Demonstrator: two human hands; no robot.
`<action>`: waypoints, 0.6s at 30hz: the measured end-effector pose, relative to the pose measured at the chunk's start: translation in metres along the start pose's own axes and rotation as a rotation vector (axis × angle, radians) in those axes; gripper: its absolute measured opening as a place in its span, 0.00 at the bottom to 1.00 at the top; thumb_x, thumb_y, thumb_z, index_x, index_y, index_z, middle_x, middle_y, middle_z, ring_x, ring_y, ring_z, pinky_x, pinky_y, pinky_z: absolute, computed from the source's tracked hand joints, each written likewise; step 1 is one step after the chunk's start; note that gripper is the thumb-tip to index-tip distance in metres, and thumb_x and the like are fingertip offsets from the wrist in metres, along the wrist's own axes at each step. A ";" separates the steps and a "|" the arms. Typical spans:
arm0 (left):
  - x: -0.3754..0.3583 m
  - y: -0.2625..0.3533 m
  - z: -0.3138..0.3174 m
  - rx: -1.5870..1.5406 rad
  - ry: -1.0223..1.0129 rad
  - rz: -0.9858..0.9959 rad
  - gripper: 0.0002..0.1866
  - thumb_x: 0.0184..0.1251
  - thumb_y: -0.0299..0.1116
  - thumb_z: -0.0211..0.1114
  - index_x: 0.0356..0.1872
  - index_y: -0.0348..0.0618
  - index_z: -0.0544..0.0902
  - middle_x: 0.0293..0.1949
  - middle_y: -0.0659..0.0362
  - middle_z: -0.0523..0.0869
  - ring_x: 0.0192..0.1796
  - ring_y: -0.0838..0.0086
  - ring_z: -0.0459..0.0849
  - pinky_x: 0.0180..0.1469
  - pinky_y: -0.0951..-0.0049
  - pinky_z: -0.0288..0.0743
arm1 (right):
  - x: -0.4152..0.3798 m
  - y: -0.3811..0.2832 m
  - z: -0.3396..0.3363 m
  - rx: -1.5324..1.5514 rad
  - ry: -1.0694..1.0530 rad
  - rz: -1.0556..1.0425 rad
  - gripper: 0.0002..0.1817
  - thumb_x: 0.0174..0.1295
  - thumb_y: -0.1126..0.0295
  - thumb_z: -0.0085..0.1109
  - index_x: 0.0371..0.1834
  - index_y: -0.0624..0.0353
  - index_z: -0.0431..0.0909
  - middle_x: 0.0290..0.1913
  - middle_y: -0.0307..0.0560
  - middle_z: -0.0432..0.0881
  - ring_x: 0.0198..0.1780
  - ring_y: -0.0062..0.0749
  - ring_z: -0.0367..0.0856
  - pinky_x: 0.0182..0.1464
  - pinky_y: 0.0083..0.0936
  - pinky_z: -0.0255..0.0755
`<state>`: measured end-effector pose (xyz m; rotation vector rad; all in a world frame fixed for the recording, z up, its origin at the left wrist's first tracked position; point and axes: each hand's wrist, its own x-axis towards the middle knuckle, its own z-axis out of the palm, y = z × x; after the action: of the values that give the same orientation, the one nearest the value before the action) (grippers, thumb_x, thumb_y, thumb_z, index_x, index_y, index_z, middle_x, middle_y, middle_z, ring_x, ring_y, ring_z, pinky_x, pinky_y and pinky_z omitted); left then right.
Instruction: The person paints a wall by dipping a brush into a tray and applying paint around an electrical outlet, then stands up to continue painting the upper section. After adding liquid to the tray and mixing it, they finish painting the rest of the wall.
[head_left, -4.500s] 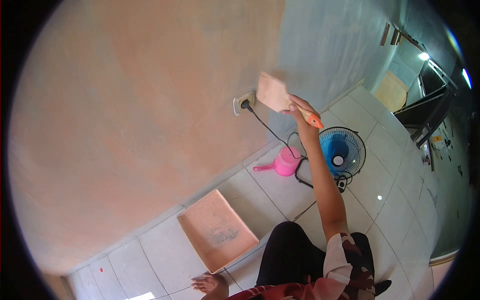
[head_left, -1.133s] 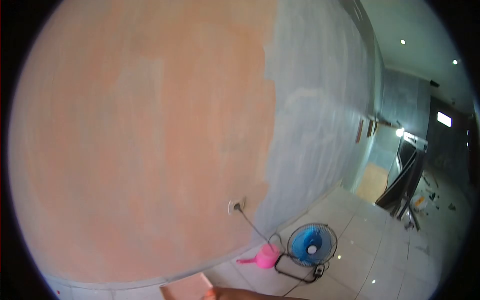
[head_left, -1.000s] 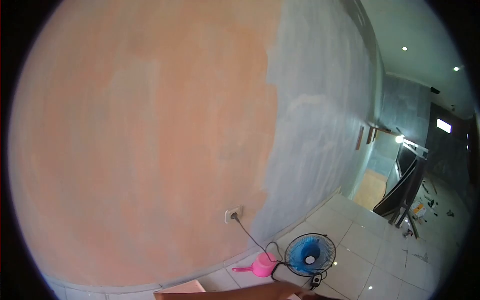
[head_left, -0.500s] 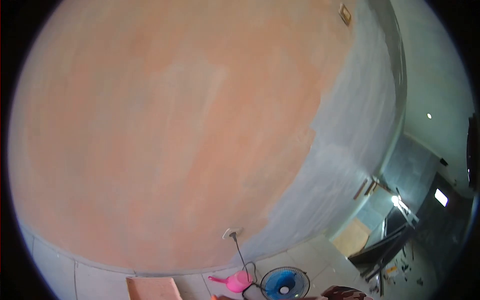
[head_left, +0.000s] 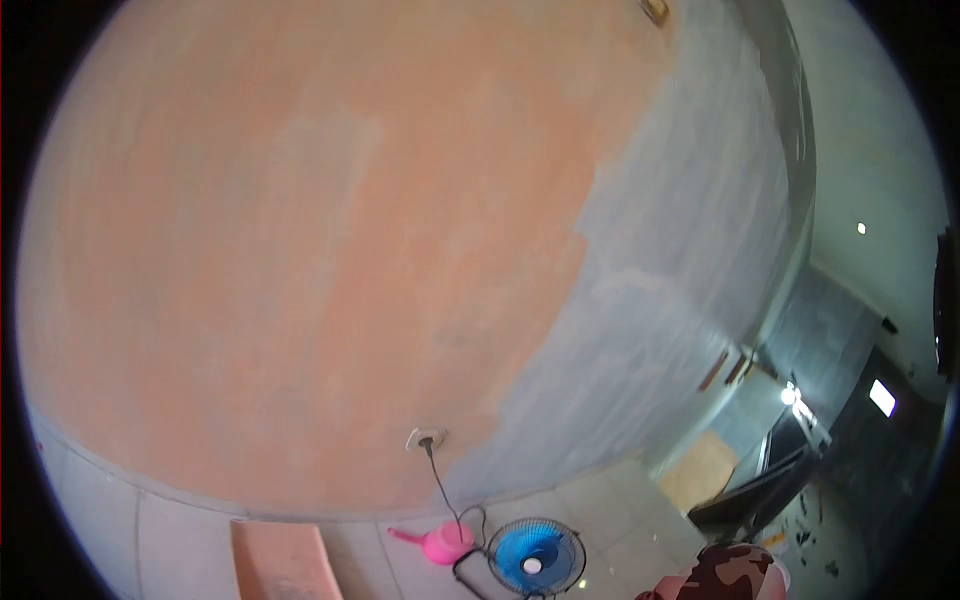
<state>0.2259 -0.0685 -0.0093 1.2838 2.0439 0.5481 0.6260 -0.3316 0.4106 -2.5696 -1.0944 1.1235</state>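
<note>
Neither my left hand nor my right hand can be made out. A camouflage-patterned piece of clothing [head_left: 735,574], with pinkish areas beside it, shows at the bottom right edge. In front stands a wall [head_left: 450,250], orange on the left and pale grey-blue on the right, with an uneven border between the colours. A shallow orange-pink tray [head_left: 283,560] lies on the tiled floor at the bottom left, cut off by the frame.
A pink dipper [head_left: 447,543] and a blue fan [head_left: 535,558] are near the wall. A black cord runs from a low wall socket [head_left: 425,439]. A switch plate [head_left: 655,11] is high up. Boards and dark panels [head_left: 755,490] stand at the right.
The view has shifted: wall, socket, dipper and fan appear further left and higher. More of the tray and camouflage clothing shows. The orange-brown shape at the bottom edge is gone.
</note>
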 end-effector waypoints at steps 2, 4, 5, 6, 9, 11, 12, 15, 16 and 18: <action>0.018 0.016 -0.018 0.015 -0.012 0.042 0.38 0.74 0.59 0.47 0.74 0.39 0.63 0.70 0.38 0.68 0.71 0.43 0.66 0.68 0.43 0.62 | -0.002 0.030 0.018 0.041 -0.012 0.076 0.20 0.60 0.48 0.70 0.34 0.54 0.84 0.28 0.40 0.85 0.30 0.25 0.83 0.34 0.29 0.76; 0.040 0.038 -0.037 0.023 -0.024 0.101 0.38 0.75 0.59 0.46 0.74 0.39 0.64 0.69 0.38 0.70 0.69 0.44 0.68 0.67 0.44 0.64 | -0.007 0.059 0.039 0.089 -0.012 0.148 0.20 0.60 0.47 0.69 0.35 0.54 0.85 0.28 0.40 0.86 0.30 0.25 0.84 0.34 0.29 0.77; 0.052 0.038 -0.055 0.048 -0.040 0.134 0.38 0.75 0.59 0.45 0.73 0.39 0.64 0.68 0.38 0.71 0.68 0.44 0.69 0.67 0.44 0.65 | -0.018 0.072 0.064 0.125 -0.026 0.196 0.20 0.60 0.47 0.69 0.35 0.54 0.85 0.28 0.40 0.86 0.30 0.25 0.84 0.34 0.29 0.77; 0.069 0.030 -0.083 0.087 -0.052 0.169 0.37 0.75 0.60 0.44 0.73 0.39 0.65 0.67 0.38 0.72 0.68 0.44 0.70 0.66 0.44 0.66 | -0.032 0.079 0.102 0.172 -0.052 0.244 0.20 0.60 0.47 0.69 0.36 0.55 0.85 0.29 0.40 0.86 0.30 0.25 0.84 0.34 0.29 0.78; 0.082 0.006 -0.138 0.146 -0.127 0.234 0.37 0.77 0.60 0.42 0.72 0.39 0.66 0.65 0.38 0.75 0.66 0.44 0.74 0.65 0.46 0.68 | -0.034 0.124 0.168 0.009 0.182 0.066 0.17 0.58 0.46 0.68 0.34 0.48 0.85 0.27 0.43 0.86 0.28 0.36 0.85 0.36 0.36 0.78; 0.080 0.004 -0.142 0.119 -0.179 0.258 0.37 0.78 0.61 0.41 0.71 0.38 0.67 0.64 0.37 0.77 0.64 0.44 0.76 0.64 0.46 0.70 | -0.057 0.082 0.148 0.058 0.280 -0.010 0.21 0.58 0.46 0.67 0.25 0.52 0.75 0.25 0.46 0.84 0.31 0.48 0.84 0.38 0.45 0.75; 0.086 -0.007 -0.148 0.115 -0.200 0.269 0.37 0.78 0.61 0.41 0.70 0.38 0.68 0.63 0.37 0.78 0.63 0.44 0.78 0.64 0.47 0.71 | -0.065 0.072 0.152 0.122 0.310 -0.019 0.22 0.59 0.47 0.67 0.24 0.53 0.75 0.26 0.46 0.84 0.31 0.48 0.84 0.38 0.45 0.75; 0.042 -0.025 -0.118 -0.223 -0.111 0.011 0.35 0.76 0.64 0.44 0.60 0.39 0.74 0.52 0.36 0.82 0.52 0.37 0.81 0.53 0.40 0.74 | -0.084 0.049 0.155 0.230 0.518 -0.208 0.14 0.64 0.52 0.65 0.40 0.49 0.87 0.32 0.44 0.88 0.31 0.37 0.85 0.36 0.32 0.79; 0.011 -0.027 -0.114 -0.273 -0.097 -0.143 0.37 0.74 0.66 0.47 0.62 0.40 0.74 0.52 0.41 0.83 0.52 0.43 0.82 0.53 0.45 0.76 | -0.100 0.041 0.146 0.462 0.401 -0.105 0.13 0.64 0.56 0.66 0.42 0.53 0.88 0.33 0.42 0.89 0.30 0.33 0.85 0.34 0.28 0.79; -0.009 -0.058 -0.119 0.010 -0.116 0.073 0.36 0.73 0.66 0.49 0.61 0.41 0.75 0.53 0.43 0.83 0.52 0.45 0.83 0.53 0.45 0.76 | -0.132 0.012 0.117 0.769 0.326 -0.030 0.10 0.64 0.67 0.66 0.40 0.62 0.87 0.32 0.40 0.88 0.27 0.22 0.84 0.28 0.20 0.77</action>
<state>0.1070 -0.1022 0.0389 1.3679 1.9137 0.4855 0.4922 -0.4469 0.4003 -2.0054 -0.4827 0.8439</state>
